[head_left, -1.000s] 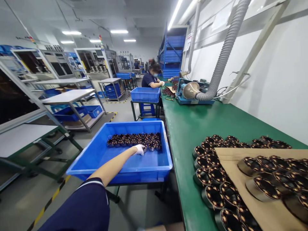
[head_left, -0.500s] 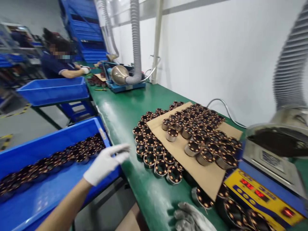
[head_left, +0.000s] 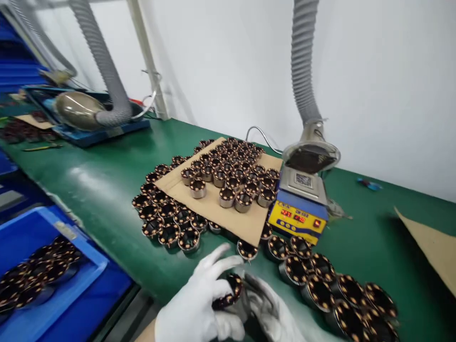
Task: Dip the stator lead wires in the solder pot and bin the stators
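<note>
Low in front of me, my left hand (head_left: 204, 301), in a white glove, has its thumb and fingers around a motor stator (head_left: 242, 304), a metal ring with copper-coloured dots on its rim. From the other side my right hand (head_left: 274, 306), in a grey-stained glove, presses curled fingers to the same stator. The lower part of the ring is hidden between the gloves. Just beyond the hands, another stator (head_left: 247, 250) stands half under the corner of a cardboard sheet (head_left: 245, 223). More stators (head_left: 318, 290) stand in rows on the right.
Many stators (head_left: 242, 201) cover the cardboard, others (head_left: 188, 239) stand beneath and beside it. A yellow-and-blue heating unit (head_left: 295, 218) with red digits sits under an extraction hose (head_left: 304, 61). Left is a blue bin (head_left: 85, 280) with stators; right, another cardboard sheet (head_left: 434, 247).
The view has swung right, and the co-worker has left it. My left hand has moved from beside the blue bin to meet my right hand; a stator is now between them.
</note>
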`<state>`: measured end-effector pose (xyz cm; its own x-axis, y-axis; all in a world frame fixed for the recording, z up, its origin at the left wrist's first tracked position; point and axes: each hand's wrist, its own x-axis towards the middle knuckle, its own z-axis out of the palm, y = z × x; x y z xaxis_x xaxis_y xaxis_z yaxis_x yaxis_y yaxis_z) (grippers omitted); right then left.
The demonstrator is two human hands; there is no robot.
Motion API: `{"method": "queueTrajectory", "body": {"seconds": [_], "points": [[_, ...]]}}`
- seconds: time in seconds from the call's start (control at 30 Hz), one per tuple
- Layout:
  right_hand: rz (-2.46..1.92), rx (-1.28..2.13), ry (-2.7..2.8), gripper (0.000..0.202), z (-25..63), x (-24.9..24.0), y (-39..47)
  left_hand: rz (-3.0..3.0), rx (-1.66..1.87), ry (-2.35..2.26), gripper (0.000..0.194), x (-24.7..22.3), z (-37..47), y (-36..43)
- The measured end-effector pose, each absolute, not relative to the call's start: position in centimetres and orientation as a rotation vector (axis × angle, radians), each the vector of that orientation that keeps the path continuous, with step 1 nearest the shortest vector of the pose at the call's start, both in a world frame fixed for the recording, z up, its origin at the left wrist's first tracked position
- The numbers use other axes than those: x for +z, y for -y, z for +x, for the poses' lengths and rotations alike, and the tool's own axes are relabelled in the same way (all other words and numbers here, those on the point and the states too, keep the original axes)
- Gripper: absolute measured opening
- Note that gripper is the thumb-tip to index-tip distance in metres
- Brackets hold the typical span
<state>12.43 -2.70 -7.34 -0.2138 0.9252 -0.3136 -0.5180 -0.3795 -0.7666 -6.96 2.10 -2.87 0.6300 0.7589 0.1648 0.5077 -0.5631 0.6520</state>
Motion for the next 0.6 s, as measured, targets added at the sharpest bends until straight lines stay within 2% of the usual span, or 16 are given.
{"method": "queueTrajectory", "body": {"seconds": [0.07,0.13,0.23,0.3,0.43,0.53,0.6], "points": [[-0.812,1.88,0.568,0.062,12.6,-6.6,2.9,2.129,0.54,-0.764,0.037,-2.8,-5.6,-1.9],[-0.746,1.945,0.461,0.044,12.7,-6.3,3.1,2.037,0.56,-0.794,0.044,-3.3,-4.0,-1.7],[-0.657,1.952,0.294,0.026,13.0,-6.2,3.4,2.127,0.655,-0.885,0.076,-4.7,-2.7,-1.2],[-0.591,1.961,0.24,0.024,13.0,-6.3,3.3,2.201,0.659,-0.857,0.084,-5.3,-2.7,-1.3],[-0.485,1.985,0.168,0.03,12.7,-6.3,2.9,2.125,0.698,-0.845,0.063,-5.2,-2.9,-2.3],[-0.477,1.999,0.144,0.038,12.5,-6.4,2.9,1.866,0.825,-0.809,0.02,-4.6,-1.9,-3.0],[-0.494,2.031,0.19,0.043,12.6,-6.4,2.9,1.55,0.89,-0.889,0.017,-4.5,-1.2,-3.2]]}}
